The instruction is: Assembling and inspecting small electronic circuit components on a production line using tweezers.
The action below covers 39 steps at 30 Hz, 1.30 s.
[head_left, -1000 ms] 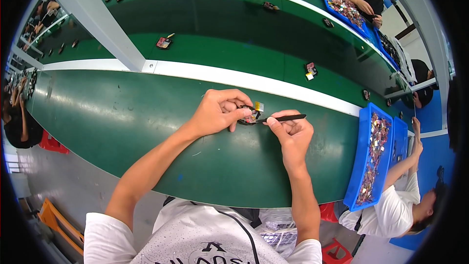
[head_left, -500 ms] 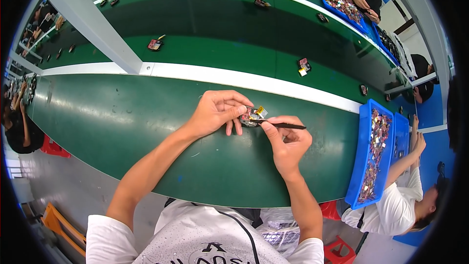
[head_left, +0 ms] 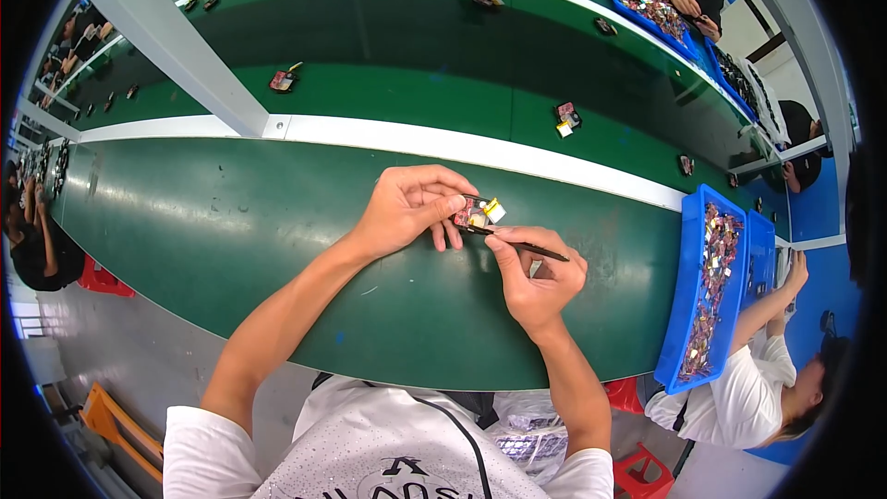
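Over the green table (head_left: 231, 212), my left hand (head_left: 407, 212) pinches a small black device housing with a red circuit board (head_left: 464, 218) inside. From its upper right side a silver pouch battery with yellow tape (head_left: 493, 211) sticks out. My right hand (head_left: 543, 273) is closed on a pair of black tweezers (head_left: 540, 250). Their tips reach the lower edge of the housing. Fingers partly hide the housing, so I cannot tell whether the tips grip anything.
Beyond a white rail (head_left: 388, 143), a green conveyor belt (head_left: 416, 97) carries several similar housings, one with a white battery (head_left: 566, 120). At right stands a blue bin (head_left: 673, 314) full of small parts. Co-workers sit at right, far right and left. A grey post (head_left: 176, 46) rises at left.
The tweezers and my right hand have shifted slightly left and down, with the tips now lower on the housing. Housings on the belt have moved a little to the left.
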Available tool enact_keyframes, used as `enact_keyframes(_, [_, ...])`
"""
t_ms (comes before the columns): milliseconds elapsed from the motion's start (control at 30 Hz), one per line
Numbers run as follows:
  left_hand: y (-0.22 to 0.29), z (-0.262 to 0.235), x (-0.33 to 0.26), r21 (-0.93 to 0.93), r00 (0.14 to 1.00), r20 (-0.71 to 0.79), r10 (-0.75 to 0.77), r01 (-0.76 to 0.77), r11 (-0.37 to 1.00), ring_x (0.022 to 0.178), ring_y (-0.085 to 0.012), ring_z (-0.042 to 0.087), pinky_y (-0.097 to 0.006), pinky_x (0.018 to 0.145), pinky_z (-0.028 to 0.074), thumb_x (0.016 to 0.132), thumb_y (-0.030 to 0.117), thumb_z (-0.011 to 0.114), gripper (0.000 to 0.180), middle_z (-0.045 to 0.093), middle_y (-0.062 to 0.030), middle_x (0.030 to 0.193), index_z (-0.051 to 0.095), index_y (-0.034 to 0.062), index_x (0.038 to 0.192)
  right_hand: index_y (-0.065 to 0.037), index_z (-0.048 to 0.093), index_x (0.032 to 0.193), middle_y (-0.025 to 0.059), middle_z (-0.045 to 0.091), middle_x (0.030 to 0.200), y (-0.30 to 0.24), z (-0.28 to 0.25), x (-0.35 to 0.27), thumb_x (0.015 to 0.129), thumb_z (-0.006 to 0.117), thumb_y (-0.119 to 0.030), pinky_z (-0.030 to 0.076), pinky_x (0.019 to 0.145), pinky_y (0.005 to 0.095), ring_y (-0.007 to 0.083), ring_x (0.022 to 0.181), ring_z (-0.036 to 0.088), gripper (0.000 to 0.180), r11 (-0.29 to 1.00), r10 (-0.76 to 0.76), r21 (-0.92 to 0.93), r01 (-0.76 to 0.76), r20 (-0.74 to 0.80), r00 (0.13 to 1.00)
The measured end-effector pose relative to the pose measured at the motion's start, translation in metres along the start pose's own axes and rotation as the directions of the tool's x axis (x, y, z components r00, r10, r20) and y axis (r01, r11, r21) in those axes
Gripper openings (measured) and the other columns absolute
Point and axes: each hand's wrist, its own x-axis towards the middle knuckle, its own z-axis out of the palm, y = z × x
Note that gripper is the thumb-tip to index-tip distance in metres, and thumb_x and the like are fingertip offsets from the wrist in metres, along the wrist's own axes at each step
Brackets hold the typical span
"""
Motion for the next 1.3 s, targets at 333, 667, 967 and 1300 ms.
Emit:
enact_keyframes(333, [0.0001, 0.0001, -0.0011, 0.002, 0.999, -0.027, 0.03, -0.03, 1.0, 0.068, -0.0202, 0.074, -0.027, 0.051, 0.058, 0.101, 0.004, 0.062, 0.02, 0.073, -0.0166, 0.092, 0.065, -0.0083, 0.116, -0.002, 0.076, 0.085, 0.0034, 0.076, 0.078, -0.0001, 0.0022, 0.0003, 0.079, 0.083, 0.001, 0.03, 0.042, 0.021, 0.0026, 0.042, 0.041, 0.01, 0.999, -0.03, -0.024, 0.03, -0.001, 1.0])
enact_keyframes(667, [0.002, 0.0005, 0.0004, 0.019, 0.998, -0.058, -0.006, 0.007, 1.0, 0.064, -0.0203, 0.073, -0.026, 0.049, 0.057, 0.098, 0.002, 0.063, 0.017, 0.073, -0.0166, 0.086, 0.066, -0.0092, 0.111, -0.001, 0.076, 0.086, 0.0023, 0.074, 0.079, 0.0066, -0.0019, 0.0018, 0.08, 0.083, 0.001, 0.027, 0.044, 0.0219, 0.001, 0.045, 0.041, 0.009, 0.983, 0.167, 0.078, -0.167, 0.01, 0.986])
enact_keyframes(967, [0.0012, 0.0017, 0.0018, 0.01, 0.998, -0.066, 0.005, -0.004, 1.0, 0.064, -0.0196, 0.073, -0.026, 0.049, 0.057, 0.098, 0.003, 0.063, 0.017, 0.073, -0.016, 0.085, 0.067, -0.0087, 0.11, -0.003, 0.077, 0.09, 0.0013, 0.071, 0.07, 0.0041, -0.0039, 0.0046, 0.08, 0.084, -0.001, 0.029, 0.043, 0.0222, 0.0022, 0.043, 0.039, 0.012, 0.998, 0.057, -0.028, -0.055, 0.067, 0.996])
enact_keyframes(1300, [0.0011, 0.0012, 0.0024, -0.001, 0.998, -0.055, -0.031, 0.031, 1.0, 0.063, -0.0181, 0.072, -0.026, 0.049, 0.056, 0.098, 0.003, 0.064, 0.017, 0.073, -0.0148, 0.084, 0.067, -0.0082, 0.11, -0.005, 0.077, 0.086, 0.0055, 0.076, 0.077, 0.0025, -0.0038, 0.0075, 0.077, 0.083, 0.001, 0.034, 0.042, 0.0233, 0.0067, 0.041, 0.047, 0.012, 0.996, -0.062, -0.051, 0.069, 0.124, 0.99])
